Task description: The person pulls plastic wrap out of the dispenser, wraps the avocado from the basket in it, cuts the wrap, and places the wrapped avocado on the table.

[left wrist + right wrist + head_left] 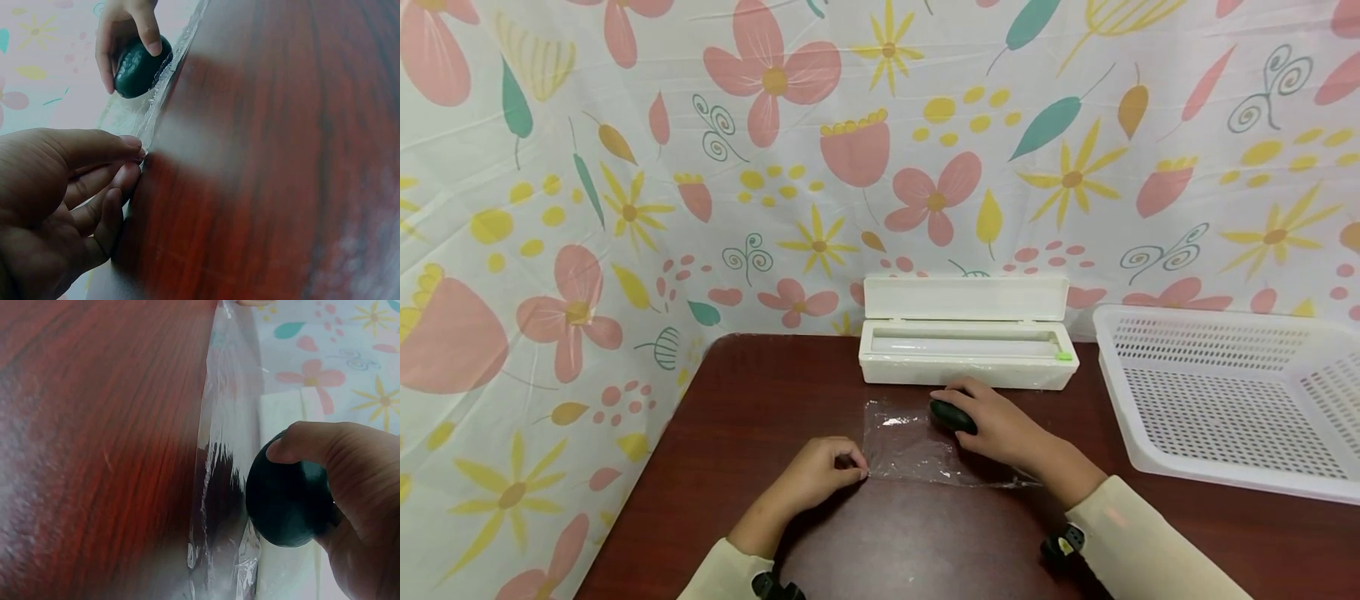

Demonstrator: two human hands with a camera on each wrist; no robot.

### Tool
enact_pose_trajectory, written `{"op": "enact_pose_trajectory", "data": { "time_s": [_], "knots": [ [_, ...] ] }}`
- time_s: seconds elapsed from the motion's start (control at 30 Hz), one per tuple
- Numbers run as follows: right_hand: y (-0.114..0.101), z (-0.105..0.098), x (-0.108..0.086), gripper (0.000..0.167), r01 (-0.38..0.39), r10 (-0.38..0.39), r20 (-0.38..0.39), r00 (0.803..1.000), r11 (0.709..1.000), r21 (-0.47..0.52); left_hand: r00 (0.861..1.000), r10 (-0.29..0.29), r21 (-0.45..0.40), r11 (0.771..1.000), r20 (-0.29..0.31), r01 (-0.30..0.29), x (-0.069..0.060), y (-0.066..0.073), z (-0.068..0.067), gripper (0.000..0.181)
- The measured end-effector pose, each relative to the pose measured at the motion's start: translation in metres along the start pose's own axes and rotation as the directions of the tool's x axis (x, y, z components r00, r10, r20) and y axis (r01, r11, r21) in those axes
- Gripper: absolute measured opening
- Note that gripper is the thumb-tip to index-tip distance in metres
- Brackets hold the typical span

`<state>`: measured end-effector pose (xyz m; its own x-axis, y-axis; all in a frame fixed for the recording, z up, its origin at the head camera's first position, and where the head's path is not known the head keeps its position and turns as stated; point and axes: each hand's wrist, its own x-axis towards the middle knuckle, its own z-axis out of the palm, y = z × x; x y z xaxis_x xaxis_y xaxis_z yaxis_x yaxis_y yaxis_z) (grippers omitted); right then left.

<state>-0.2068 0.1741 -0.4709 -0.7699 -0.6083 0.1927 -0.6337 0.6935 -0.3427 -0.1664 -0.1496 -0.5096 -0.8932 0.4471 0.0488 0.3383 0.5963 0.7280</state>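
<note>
A sheet of clear plastic film (910,454) lies on the dark red-brown table, below a white box. My left hand (820,477) pinches the film's near left corner between thumb and finger; the left wrist view shows this hand (75,200) with the film edge at its fingertips. My right hand (1000,425) grips a dark green oval object (953,416) over the film. In the right wrist view the thumb and fingers of this hand (356,487) hold the dark oval (284,497) beside the wrinkled film (222,456).
The long white box (970,372) stands with its lid raised at the table's back edge, a pale roll inside and a green piece at its right end. On the right sits a white perforated basket (1157,454). A flower-patterned sheet (685,167) hangs behind and at the left.
</note>
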Motion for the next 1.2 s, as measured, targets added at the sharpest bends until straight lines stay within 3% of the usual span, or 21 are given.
{"op": "enact_pose_trajectory", "data": {
  "time_s": [0.63, 1.07, 1.2],
  "knots": [
    [0.0017, 0.0029, 0.0047, 0.066, 0.076, -0.079, -0.034, 0.996, 0.994, -0.082, 1.000, 0.002, -0.006, 1.000, 0.005, -0.002, -0.0002, 0.0000, 0.0004, 0.012],
    [0.0011, 0.0023, -0.0001, 0.074, -0.034, 0.032, -0.049, 0.998, 0.998, -0.043, 1.000, -0.003, -0.023, 1.000, 0.015, 0.004, -0.0003, 0.0013, -0.0011, 0.012],
    [0.0015, -0.0010, -0.0026, 0.078, -0.069, 0.068, -0.084, 0.994, 0.998, -0.010, 1.000, 0.002, -0.014, 1.000, 0.011, -0.002, -0.0008, 0.0012, -0.0009, 0.012]
  ]
}}
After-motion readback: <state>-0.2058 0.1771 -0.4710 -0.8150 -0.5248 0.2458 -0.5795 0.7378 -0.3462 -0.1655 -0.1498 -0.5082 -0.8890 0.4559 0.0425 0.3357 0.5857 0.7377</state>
